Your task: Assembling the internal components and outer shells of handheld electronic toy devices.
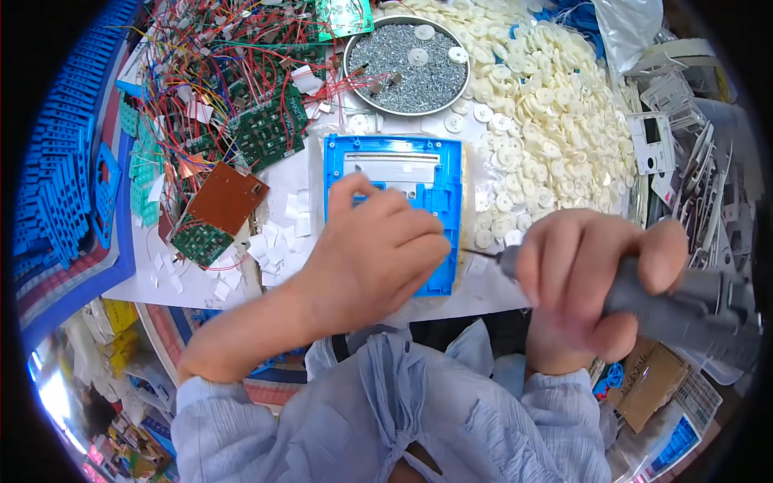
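Observation:
A blue plastic casing (pixel 449 173), open side up, lies in front of me with a pale strip panel across its upper part. My left hand (pixel 374 253) is over the casing, its fingers curled and pressed together; whatever they hold is hidden beneath them. To the right, my right hand (pixel 576 274) is wrapped around a dark grey electric screwdriver (pixel 680 314). Its thin bit points left toward the casing's right edge, and I cannot tell if it touches. Beyond the casing stands a round metal tray (pixel 465 84) full of small screws, with a few white discs on top.
Cream plastic discs (pixel 555 121) are heaped at the far right. Green circuit boards (pixel 266 129) with tangled red wires fill the far left, near a brown board (pixel 221 199) and small white paper pieces (pixel 282 249). Blue plastic parts (pixel 60 161) are stacked at the left edge; white panels (pixel 651 145) stand right.

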Available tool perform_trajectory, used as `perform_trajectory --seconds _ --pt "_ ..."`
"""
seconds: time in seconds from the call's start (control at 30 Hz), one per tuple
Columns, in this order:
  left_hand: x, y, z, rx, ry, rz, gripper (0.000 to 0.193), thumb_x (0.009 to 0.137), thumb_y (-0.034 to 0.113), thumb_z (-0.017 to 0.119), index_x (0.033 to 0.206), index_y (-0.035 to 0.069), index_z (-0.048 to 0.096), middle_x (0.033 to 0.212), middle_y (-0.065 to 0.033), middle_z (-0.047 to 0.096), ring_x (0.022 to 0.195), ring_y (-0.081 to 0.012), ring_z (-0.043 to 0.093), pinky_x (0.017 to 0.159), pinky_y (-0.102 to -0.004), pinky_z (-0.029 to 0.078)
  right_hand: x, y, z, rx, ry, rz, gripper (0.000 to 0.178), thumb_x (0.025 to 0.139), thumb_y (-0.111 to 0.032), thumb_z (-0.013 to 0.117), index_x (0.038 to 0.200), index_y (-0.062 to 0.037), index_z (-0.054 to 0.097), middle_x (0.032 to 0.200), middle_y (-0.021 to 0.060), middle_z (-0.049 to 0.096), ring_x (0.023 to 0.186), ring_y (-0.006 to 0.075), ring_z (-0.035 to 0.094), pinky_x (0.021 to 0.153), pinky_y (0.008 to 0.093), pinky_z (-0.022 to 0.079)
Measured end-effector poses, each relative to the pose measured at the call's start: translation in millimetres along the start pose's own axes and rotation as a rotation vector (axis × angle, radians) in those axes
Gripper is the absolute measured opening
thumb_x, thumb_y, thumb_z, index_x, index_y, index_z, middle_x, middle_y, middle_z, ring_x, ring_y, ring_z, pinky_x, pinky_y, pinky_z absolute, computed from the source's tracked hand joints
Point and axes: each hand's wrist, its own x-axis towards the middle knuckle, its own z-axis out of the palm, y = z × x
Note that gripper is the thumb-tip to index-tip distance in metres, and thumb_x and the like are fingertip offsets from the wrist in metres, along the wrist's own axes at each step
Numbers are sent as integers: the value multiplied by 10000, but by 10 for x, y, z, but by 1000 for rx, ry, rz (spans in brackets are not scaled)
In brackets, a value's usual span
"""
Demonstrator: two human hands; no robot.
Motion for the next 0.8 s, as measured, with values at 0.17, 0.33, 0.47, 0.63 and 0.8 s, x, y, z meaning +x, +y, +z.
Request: perform_trajectory --seconds 0.17,0.33,0.47,0.63,0.8 --pt "-215 50 59 -130 109 -98 204 824 100 782 1009 162 723 979 38 726 833 -173 605 893 -423 320 10 95 160 84 -49 -7 348 932 -301 776 1174 -202 545 653 -37 603 534 107 556 500 278 493" --pt "-243 43 64 -126 148 -77 207 812 124 793 1003 161 723 962 47 723 816 -171 605 876 -433 323 17 92 261 99 -34 12 332 934 -294 775 1152 -185 549 658 -29 592 538 112 557 499 276 490" --pt "-266 19 92 -90 173 -24 230 786 150 811 997 163 722 931 59 718 803 -173 608 885 -451 323 -13 123 303 101 -25 12 335 932 -292 778 1145 -176 547 660 -26 585 539 113 553 495 276 483" --pt "-256 -5 24 6 122 -70 328 782 305 813 1062 158 725 1089 25 701 951 -195 613 985 -521 315 -28 127 258 58 4 26 354 924 -313 788 1138 -173 544 639 -32 556 536 114 532 499 278 466" --pt "-364 -140 -4 168 -89 50 406 782 390 781 1096 140 720 1201 17 652 1124 -202 576 1111 -586 279 -73 223 183 -41 52 72 376 930 -314 786 1149 -165 519 611 -32 507 532 132 500 513 305 456"
